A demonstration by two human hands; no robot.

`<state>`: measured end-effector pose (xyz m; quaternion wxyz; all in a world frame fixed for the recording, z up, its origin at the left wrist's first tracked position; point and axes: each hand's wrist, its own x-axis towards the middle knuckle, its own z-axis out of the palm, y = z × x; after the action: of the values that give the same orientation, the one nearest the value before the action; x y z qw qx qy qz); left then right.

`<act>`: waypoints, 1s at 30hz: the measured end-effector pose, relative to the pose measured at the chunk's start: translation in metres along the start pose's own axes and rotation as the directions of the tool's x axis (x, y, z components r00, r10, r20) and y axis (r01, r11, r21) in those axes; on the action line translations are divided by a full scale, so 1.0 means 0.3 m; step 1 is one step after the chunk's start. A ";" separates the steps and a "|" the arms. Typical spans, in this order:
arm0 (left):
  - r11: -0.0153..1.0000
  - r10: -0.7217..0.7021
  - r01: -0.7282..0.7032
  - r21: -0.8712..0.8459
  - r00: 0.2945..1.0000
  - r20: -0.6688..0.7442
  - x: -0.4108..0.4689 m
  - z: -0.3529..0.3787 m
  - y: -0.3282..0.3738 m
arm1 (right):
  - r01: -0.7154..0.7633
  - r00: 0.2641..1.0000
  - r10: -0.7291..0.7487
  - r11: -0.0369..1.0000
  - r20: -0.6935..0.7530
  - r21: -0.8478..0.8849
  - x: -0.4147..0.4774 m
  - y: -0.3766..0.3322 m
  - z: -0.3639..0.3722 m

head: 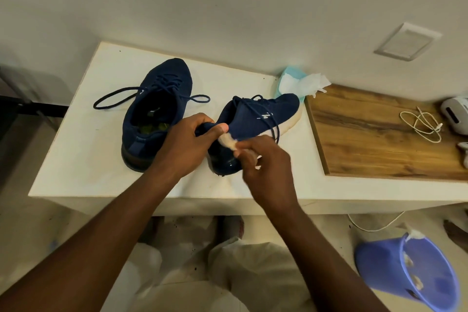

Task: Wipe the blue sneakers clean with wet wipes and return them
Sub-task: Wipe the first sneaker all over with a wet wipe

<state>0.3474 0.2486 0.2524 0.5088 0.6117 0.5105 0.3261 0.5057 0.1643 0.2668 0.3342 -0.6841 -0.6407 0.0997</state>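
While you are working on the tilted sneaker (255,116), which is lying over on its side near the middle of the white table (83,159) with its heel toward you and its toe pointing at the wipe pack (291,81), your left hand (187,144) is clamping the heel collar between thumb and curled fingers, and your right hand (263,167), blurred, is pinching a bunched wet wipe (229,142) against the heel; that left grip is sitting high on soft fabric, so a hard stroke is likely to be twisting the shoe out of your fingers or sliding its toe into the pack; the wipe is looking crumpled and off-white, so it may be smearing dirt back rather than lifting it; the loose laces (276,129) are hanging across the pale sole edge and risking getting dragged under the wipe; the second sneaker (157,111) is standing upright just beside your left hand, and a swinging forearm could be knocking it over; farther right, the wooden board (379,139) is carrying a cable (423,124), so drips are unwelcome there; the blue bin (379,266) is waiting on the floor, and a careless toss may be missing it.
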 end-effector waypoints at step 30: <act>0.940 0.166 -0.189 0.285 0.981 0.101 -0.025 0.014 0.010 | -0.179 0.968 0.195 0.978 -0.157 0.112 0.091 0.142 -0.115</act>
<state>0.3501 0.2403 0.2551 0.3999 0.7357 0.4764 0.2682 0.5641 0.1806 0.2759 0.4085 -0.7304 -0.5375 0.1038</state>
